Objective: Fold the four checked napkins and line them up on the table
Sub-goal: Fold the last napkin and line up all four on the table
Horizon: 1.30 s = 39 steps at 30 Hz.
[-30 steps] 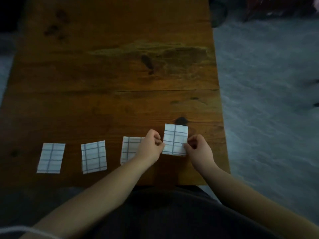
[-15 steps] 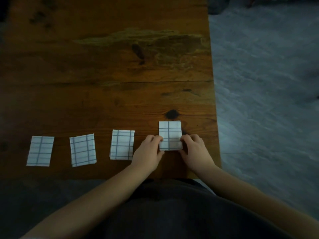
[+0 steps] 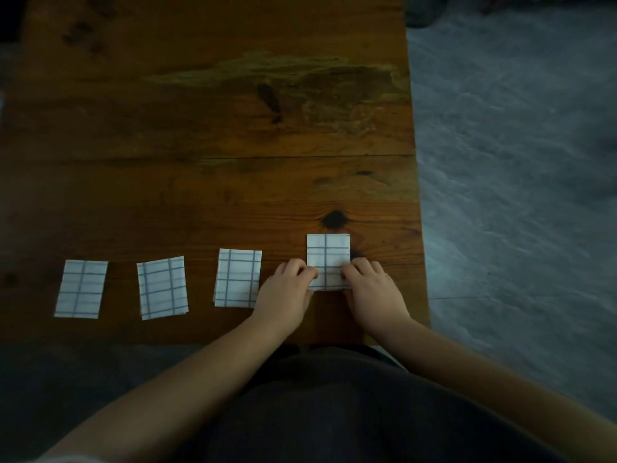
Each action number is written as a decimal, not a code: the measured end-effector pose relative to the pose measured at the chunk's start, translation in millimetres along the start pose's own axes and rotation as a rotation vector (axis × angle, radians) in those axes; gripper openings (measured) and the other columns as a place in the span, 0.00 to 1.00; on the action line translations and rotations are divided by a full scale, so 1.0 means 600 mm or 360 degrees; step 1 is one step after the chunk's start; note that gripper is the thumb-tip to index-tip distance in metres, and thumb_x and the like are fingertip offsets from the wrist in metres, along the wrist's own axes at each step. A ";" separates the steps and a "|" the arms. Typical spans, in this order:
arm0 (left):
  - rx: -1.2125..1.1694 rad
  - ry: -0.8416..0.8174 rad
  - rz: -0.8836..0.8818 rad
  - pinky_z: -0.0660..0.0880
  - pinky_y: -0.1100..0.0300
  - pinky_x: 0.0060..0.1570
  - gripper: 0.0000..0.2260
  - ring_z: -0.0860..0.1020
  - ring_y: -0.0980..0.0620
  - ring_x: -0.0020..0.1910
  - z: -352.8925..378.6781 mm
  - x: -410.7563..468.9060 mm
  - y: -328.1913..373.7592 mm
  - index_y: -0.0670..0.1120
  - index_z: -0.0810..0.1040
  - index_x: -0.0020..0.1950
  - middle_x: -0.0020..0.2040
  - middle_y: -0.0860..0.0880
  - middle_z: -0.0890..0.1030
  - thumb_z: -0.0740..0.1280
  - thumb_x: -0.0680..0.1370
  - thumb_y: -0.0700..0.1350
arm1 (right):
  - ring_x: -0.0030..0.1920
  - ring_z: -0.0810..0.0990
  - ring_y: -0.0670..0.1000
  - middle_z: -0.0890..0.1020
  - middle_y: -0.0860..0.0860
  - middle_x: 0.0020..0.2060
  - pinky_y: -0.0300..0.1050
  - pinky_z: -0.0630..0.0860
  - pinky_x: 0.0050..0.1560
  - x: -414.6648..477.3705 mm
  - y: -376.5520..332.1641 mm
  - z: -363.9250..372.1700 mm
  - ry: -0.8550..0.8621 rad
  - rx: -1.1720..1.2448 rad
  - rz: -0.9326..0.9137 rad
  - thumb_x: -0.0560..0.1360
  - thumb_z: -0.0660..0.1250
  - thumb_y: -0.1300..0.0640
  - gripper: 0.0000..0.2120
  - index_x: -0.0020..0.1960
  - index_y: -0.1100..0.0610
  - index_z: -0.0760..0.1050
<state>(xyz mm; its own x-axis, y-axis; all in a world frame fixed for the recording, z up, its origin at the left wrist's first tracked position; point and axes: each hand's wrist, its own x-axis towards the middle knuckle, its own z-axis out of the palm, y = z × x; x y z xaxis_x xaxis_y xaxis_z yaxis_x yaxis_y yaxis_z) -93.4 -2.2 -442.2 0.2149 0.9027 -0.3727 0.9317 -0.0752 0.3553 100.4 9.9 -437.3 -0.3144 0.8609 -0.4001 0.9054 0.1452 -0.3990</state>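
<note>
**Head view: one wide-angle camera, worn on the head, facing forward and down.**

Looks steeply down past the wearer's dark torso [image 3: 334, 412] at 6 o'clock onto a wooden bench [image 3: 233, 145]. The bench runs away toward 12 o'clock and fills the left and middle of the frame, its far end cut off at the top. Its right edge runs from 1 o'clock down to 4 o'clock, with grey floor [image 3: 517, 162] beyond at 3 o'clock. Close range: the forearms [image 3: 200, 372] enter from 7 and 5 o'clock. The left hand [image 3: 287, 292] and right hand [image 3: 374, 292] meet at the rightmost napkin [image 3: 328, 252], just below and right of centre.
</note>
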 end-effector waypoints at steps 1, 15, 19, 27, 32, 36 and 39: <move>0.0004 0.0001 0.0000 0.76 0.57 0.58 0.18 0.71 0.52 0.65 0.000 -0.001 -0.002 0.54 0.71 0.71 0.67 0.53 0.70 0.67 0.81 0.48 | 0.63 0.72 0.51 0.72 0.48 0.67 0.49 0.74 0.63 0.000 -0.002 0.001 0.0007 -0.0015 -0.0002 0.81 0.64 0.55 0.20 0.72 0.48 0.68; -0.0064 0.0035 -0.0003 0.75 0.56 0.62 0.20 0.71 0.52 0.67 -0.017 -0.013 -0.011 0.54 0.69 0.73 0.69 0.53 0.70 0.66 0.81 0.46 | 0.64 0.72 0.51 0.72 0.48 0.67 0.49 0.75 0.62 -0.008 -0.028 -0.001 0.0084 -0.0083 0.0038 0.79 0.67 0.50 0.20 0.69 0.48 0.69; -0.0113 0.0123 -0.0017 0.73 0.58 0.63 0.20 0.70 0.54 0.68 -0.041 -0.035 -0.039 0.54 0.69 0.73 0.70 0.54 0.70 0.66 0.81 0.47 | 0.66 0.71 0.51 0.72 0.48 0.67 0.49 0.73 0.65 -0.006 -0.069 -0.003 0.0139 -0.0117 -0.0018 0.78 0.68 0.49 0.20 0.69 0.48 0.70; -0.0100 0.0160 -0.0118 0.74 0.57 0.62 0.18 0.70 0.54 0.67 -0.081 -0.106 -0.182 0.54 0.71 0.70 0.68 0.54 0.71 0.67 0.80 0.48 | 0.66 0.72 0.52 0.74 0.48 0.67 0.50 0.74 0.64 0.015 -0.224 0.038 0.0020 -0.0040 -0.0129 0.80 0.67 0.49 0.21 0.71 0.46 0.68; -0.0041 0.0045 -0.0147 0.77 0.56 0.58 0.19 0.71 0.52 0.64 -0.091 -0.128 -0.244 0.56 0.70 0.67 0.66 0.53 0.71 0.71 0.78 0.51 | 0.66 0.72 0.53 0.74 0.50 0.66 0.51 0.74 0.64 0.029 -0.285 0.082 -0.0114 -0.0082 -0.0060 0.80 0.67 0.48 0.21 0.71 0.46 0.67; 0.0051 -0.0044 -0.0052 0.77 0.55 0.58 0.24 0.71 0.51 0.66 -0.082 -0.127 -0.265 0.55 0.67 0.72 0.68 0.52 0.70 0.71 0.78 0.51 | 0.65 0.72 0.52 0.72 0.49 0.66 0.50 0.75 0.65 0.030 -0.305 0.101 -0.0096 -0.0060 0.0032 0.79 0.68 0.49 0.21 0.70 0.45 0.67; 0.0095 -0.0021 0.0029 0.76 0.57 0.59 0.24 0.71 0.52 0.65 -0.078 -0.121 -0.276 0.54 0.67 0.74 0.68 0.52 0.71 0.70 0.79 0.49 | 0.65 0.73 0.51 0.73 0.49 0.65 0.50 0.75 0.64 0.035 -0.310 0.104 -0.0052 -0.0064 0.0082 0.80 0.67 0.50 0.21 0.71 0.45 0.67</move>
<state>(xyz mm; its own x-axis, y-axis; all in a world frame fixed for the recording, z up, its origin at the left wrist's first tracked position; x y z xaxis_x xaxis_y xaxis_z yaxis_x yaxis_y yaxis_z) -276.7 -35.3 -433.6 0.2353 0.8954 -0.3779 0.9434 -0.1170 0.3103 -92.4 -29.7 -422.7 -0.2755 0.8513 -0.4466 0.9311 0.1209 -0.3440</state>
